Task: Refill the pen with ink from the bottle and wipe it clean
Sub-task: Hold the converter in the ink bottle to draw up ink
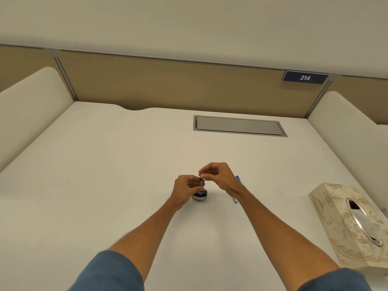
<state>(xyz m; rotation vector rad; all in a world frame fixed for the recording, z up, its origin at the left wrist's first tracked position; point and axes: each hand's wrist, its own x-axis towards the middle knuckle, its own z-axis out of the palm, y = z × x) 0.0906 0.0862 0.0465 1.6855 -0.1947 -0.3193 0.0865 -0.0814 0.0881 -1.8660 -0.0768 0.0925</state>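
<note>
Head view: the ink bottle [200, 196] stands mid-tabletop with the pen [201, 183] upright in its mouth. A patterned tissue box [344, 219] sits at the right edge. The tabletop [105, 164] is white, and the beige partition behind it carries a 214 sign [304, 77]. The left hand [185, 189] curls round the pen just above the bottle. The right hand [218, 175] pinches the pen's red-tipped top. A blue pen part [237, 178] lies beside the right wrist.

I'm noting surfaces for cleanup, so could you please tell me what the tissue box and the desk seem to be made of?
The tissue box looks like stiff board or plastic, with a cream floral print and a shiny, metal-looking ring round its slot. The desk seems matt off-white laminate: smooth, even, no grain.
</note>
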